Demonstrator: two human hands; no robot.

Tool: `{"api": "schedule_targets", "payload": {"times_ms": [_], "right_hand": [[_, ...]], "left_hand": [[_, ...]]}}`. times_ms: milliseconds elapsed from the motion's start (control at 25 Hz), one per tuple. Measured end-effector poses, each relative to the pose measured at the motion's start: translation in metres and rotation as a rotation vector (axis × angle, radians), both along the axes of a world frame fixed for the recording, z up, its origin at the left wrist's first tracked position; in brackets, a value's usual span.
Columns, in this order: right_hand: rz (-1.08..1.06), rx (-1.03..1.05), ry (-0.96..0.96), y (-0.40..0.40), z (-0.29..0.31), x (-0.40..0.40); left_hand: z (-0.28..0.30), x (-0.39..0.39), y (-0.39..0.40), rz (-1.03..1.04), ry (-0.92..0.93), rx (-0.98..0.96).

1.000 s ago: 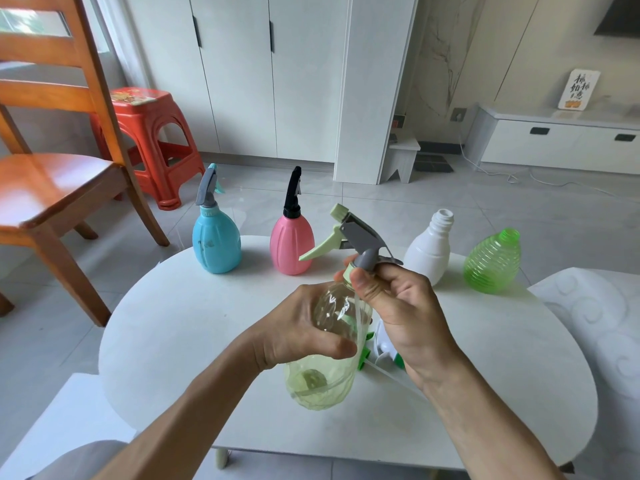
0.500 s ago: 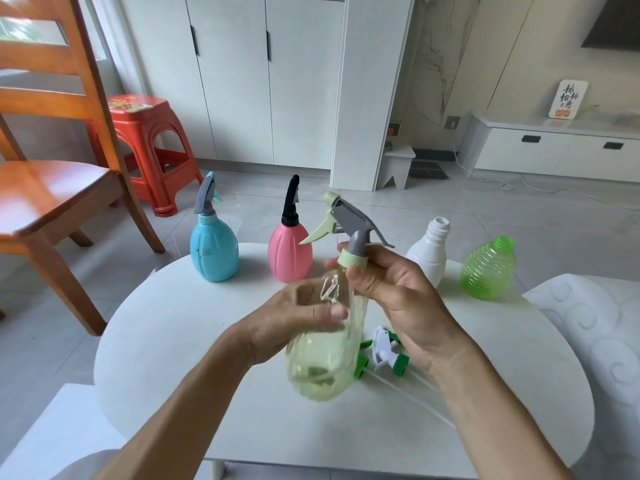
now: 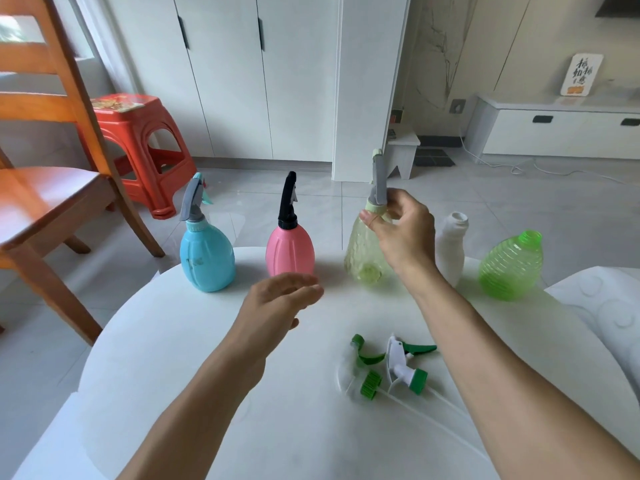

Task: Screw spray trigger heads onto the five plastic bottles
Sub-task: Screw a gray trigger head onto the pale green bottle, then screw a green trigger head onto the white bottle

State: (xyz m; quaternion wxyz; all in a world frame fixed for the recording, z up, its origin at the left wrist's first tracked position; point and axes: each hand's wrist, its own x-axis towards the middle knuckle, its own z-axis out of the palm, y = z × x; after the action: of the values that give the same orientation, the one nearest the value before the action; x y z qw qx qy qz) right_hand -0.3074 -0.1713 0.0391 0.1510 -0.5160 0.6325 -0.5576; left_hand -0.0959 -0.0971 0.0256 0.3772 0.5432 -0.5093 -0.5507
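Five bottles stand in a row at the far side of the white table. The blue bottle and pink bottle carry trigger heads. My right hand holds the pale yellow clear bottle by its neck, just under its grey and light-green trigger head. The white bottle and green ribbed bottle have open necks. My left hand hovers over the table with relaxed fingers, holding nothing. Two loose trigger heads, a green one and a white-and-green one, lie near me.
A wooden chair stands at the left, with an orange plastic stool behind it. A white patterned cushion edge is at the right. White cabinets and a small step stool stand beyond the table on the tiled floor.
The yellow bottle went from being held in both hands near me to standing in the row. My left hand let go and drew back; my right hand stays on the neck.
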Motion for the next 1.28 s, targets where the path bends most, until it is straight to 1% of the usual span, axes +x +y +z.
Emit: {"api": "schedule_targets", "payload": {"times_ms": [160, 320, 480, 680, 760, 880, 960, 1000, 1040, 1080, 1160, 1200, 1280], "right_hand": [[-0.024, 0.049, 0.005, -0.008, -0.019, -0.001], [-0.063, -0.006, 0.054, -0.006, -0.028, 0.005], [-0.091, -0.031, 0.111, -0.004, -0.031, 0.007], [-0.084, 0.008, 0.073, 0.007, -0.019, 0.005], [-0.147, -0.058, 0.068, 0.022, -0.009, 0.004], [-0.344, -0.298, 0.106, 0.047, 0.011, -0.012], [-0.441, -0.365, 0.119, 0.058, 0.019, -0.029], [-0.477, -0.331, 0.1, 0.06, 0.018, -0.039], [-0.497, -0.248, 0.072, 0.06, 0.012, -0.047], [-0.494, -0.117, 0.045, 0.058, 0.003, -0.055], [-0.395, 0.146, -0.003, 0.051, -0.015, -0.065], [-0.338, 0.214, -0.037, 0.045, -0.021, -0.07], [-0.286, 0.249, -0.085, 0.034, -0.024, -0.079]], "left_hand": [[-0.001, -0.006, -0.002, 0.008, -0.024, -0.021], [0.0, -0.012, 0.001, -0.036, -0.03, -0.016], [0.002, -0.013, 0.004, -0.052, -0.035, -0.025], [0.002, -0.01, 0.004, -0.057, -0.054, -0.045], [0.002, -0.008, 0.003, -0.05, -0.06, -0.053], [0.001, -0.01, 0.003, -0.051, -0.045, -0.079], [0.001, -0.014, 0.004, -0.055, -0.045, -0.102], [0.002, -0.015, 0.006, -0.057, -0.048, -0.112], [0.002, -0.017, 0.008, -0.056, -0.054, -0.116], [0.002, -0.017, 0.01, -0.058, -0.059, -0.114], [0.001, -0.017, 0.012, -0.049, -0.072, -0.111], [0.001, -0.016, 0.012, -0.041, -0.084, -0.114], [0.001, -0.016, 0.013, -0.043, -0.113, -0.121]]}}
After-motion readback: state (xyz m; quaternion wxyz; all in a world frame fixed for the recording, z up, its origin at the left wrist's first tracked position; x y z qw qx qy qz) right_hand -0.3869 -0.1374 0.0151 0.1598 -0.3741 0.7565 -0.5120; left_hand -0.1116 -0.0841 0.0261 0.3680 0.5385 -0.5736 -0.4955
